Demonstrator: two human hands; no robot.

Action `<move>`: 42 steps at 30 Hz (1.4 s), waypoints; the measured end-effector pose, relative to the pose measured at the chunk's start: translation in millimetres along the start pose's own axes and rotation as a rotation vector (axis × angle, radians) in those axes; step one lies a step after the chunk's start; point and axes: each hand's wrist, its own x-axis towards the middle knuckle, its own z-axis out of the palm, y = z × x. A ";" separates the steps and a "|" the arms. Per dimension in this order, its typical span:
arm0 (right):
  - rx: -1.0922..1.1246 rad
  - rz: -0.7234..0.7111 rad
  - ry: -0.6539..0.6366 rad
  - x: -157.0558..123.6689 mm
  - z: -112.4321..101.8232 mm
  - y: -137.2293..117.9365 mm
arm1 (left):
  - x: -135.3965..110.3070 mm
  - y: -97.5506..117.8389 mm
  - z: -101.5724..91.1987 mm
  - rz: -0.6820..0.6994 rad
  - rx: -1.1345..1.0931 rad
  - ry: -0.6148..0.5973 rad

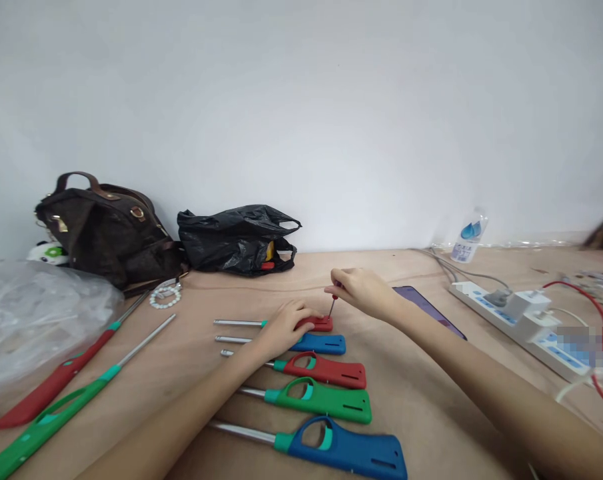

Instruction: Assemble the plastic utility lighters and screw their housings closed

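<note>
Several long-nosed gas lighters lie in a row on the table. My left hand (pixel 288 327) presses on the farthest one, a red lighter (pixel 324 324), its fingers closed over the body. In my right hand (pixel 356 288) is a small screwdriver (pixel 334 305) with a red handle, held upright in a pinch. The screwdriver's tip meets the red lighter near its handle end. Nearer to me are a blue lighter (pixel 326 344), a second red lighter (pixel 338 372), a green lighter (pixel 334 403) and a larger-looking blue lighter (pixel 356 453).
At the left lie another red lighter (pixel 56 387), another green lighter (pixel 61 420), a clear plastic bag (pixel 41 320) and a beaded bracelet (pixel 164 297). A dark backpack (pixel 106 230) and a black plastic bag (pixel 226 240) stand by the wall. On the right are a phone (pixel 428 310), bottle (pixel 468 240) and power strip (pixel 521 330).
</note>
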 end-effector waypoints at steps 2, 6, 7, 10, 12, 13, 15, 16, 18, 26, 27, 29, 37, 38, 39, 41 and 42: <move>-0.071 0.002 -0.016 1.6 -4.1 -2.9 | 0.1 -0.4 -0.2 0.001 0.015 -0.006; -0.128 -0.036 -0.076 11.5 -11.4 -7.4 | 0.5 0.1 -1.5 -0.001 0.045 -0.026; -0.159 -0.024 -0.100 15.2 -12.4 -8.7 | 0.5 0.3 -1.7 -0.002 0.043 -0.025; -0.268 0.019 -0.166 24.6 -13.3 -12.4 | 0.5 0.4 -1.9 -0.004 0.024 -0.019; -0.299 0.012 -0.191 26.6 -13.7 -13.6 | 0.5 0.4 -1.9 0.001 0.013 -0.013; -0.299 0.005 -0.196 26.2 -14.3 -13.6 | 0.6 0.3 -1.9 0.005 0.010 -0.013; -0.259 -0.005 -0.212 24.3 -16.8 -12.7 | 0.7 0.2 -2.1 0.005 0.014 -0.013; -0.228 -0.004 -0.229 23.7 -18.4 -12.3 | 0.8 0.2 -2.2 0.002 0.018 -0.014; -0.173 -0.007 -0.278 25.0 -21.9 -12.5 | 0.9 0.2 -2.3 -0.004 0.020 -0.012; -0.281 0.042 -0.192 36.7 -16.3 -22.9 | 0.3 -1.0 -1.0 0.006 0.010 -0.002; -0.262 0.028 -0.181 33.1 -15.0 -20.6 | 0.3 -1.0 -1.0 0.007 0.014 -0.002; -0.196 -0.003 -0.166 23.2 -13.7 -12.7 | 0.4 -0.7 -1.4 0.007 0.024 -0.013; 0.107 -0.051 -0.176 18.1 -14.1 5.2 | -0.8 3.8 -3.8 -0.015 0.033 -0.027; 0.050 -0.025 -0.172 20.9 -13.8 3.5 | -1.1 3.6 -3.5 -0.014 0.029 -0.029; -0.015 -0.001 -0.171 22.9 -13.5 1.6 | -1.4 3.1 -3.2 -0.015 0.025 -0.029; -0.111 0.015 -0.164 24.0 -13.6 -1.2 | -1.7 1.9 -2.6 -0.018 0.023 -0.026; -0.116 0.003 -0.155 23.1 -14.0 -1.9 | -1.8 1.3 -2.4 -0.020 0.024 -0.025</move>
